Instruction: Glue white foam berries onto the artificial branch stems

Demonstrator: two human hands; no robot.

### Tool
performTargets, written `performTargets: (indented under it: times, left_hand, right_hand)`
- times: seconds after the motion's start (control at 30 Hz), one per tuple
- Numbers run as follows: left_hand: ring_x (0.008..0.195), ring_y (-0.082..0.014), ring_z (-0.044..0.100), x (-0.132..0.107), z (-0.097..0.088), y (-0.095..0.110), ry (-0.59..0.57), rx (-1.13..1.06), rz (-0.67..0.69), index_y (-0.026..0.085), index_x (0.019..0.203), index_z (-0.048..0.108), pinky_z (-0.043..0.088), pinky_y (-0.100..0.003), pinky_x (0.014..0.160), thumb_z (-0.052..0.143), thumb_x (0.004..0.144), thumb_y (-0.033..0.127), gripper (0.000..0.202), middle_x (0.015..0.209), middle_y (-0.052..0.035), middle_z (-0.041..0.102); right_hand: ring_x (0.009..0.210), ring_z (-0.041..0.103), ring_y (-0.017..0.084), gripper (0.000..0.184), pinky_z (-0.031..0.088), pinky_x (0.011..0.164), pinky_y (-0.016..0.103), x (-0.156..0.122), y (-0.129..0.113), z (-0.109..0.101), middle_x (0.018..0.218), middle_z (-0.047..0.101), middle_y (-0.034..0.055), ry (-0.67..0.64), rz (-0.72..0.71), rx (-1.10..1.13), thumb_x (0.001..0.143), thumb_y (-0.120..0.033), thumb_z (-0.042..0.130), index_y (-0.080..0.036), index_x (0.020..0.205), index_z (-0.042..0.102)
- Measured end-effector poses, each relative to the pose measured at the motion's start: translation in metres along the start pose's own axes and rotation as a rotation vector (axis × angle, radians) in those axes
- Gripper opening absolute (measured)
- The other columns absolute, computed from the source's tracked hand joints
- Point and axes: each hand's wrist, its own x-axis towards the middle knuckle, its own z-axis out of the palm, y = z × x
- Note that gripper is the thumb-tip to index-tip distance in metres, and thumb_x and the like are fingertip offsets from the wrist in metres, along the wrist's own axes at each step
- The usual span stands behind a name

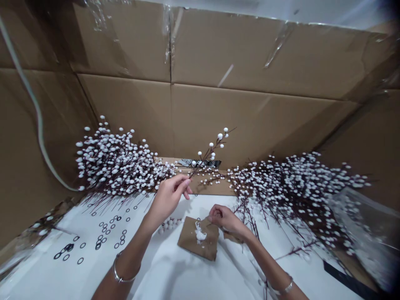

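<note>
My left hand pinches the thin stem of a dark twig that carries white berry-like beads and points up and to the right. My right hand is closed in a loose fist just right of a small cardboard piece that bears a blob of white glue. What the right fingers hold is hidden. A few loose white beads lie between the two hands on the white table.
A heap of beaded twigs lies at the back left, a larger heap at the right. Several small black rings are scattered at the left. Cardboard walls surround the table. A clear plastic bag sits far right.
</note>
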Motion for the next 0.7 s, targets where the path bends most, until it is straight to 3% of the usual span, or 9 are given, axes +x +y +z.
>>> performTargets:
  times: [0.23,0.43,0.7]
  left_hand:
    - [0.061,-0.0144,0.065,0.0,-0.002,0.0,0.026,-0.009,0.002,0.016,0.091,0.062,0.047,-0.025,0.065,0.05,0.095,0.035,0.023,0.075,-0.0024,0.068]
    - [0.055,-0.0143,0.064,0.003,-0.006,-0.003,0.079,-0.163,-0.027,0.015,0.095,0.062,0.047,-0.023,0.056,0.055,0.092,0.04,0.026,0.073,-0.0031,0.067]
    - [0.053,-0.0131,0.064,0.006,-0.009,-0.004,0.124,-0.271,-0.064,0.013,0.095,0.06,0.048,-0.022,0.053,0.057,0.09,0.041,0.028,0.075,-0.0029,0.067]
  right_hand:
    - [0.059,0.046,0.01,0.035,0.032,0.056,0.023,0.006,-0.01,-0.005,0.065,0.056,-0.0018,0.101,-0.013,0.21,0.065,-0.04,0.08,-0.014,0.076,0.059]
    - [0.058,0.046,0.009,0.04,0.04,0.058,0.024,0.017,-0.037,-0.008,0.069,0.053,-0.0028,0.163,-0.044,0.545,0.069,-0.042,0.078,-0.018,0.097,0.062]
    - [0.059,0.046,0.008,0.025,0.045,0.056,0.022,0.021,-0.092,0.015,0.07,0.051,-0.0013,0.086,-0.046,0.965,0.071,-0.033,0.079,-0.019,0.078,0.059]
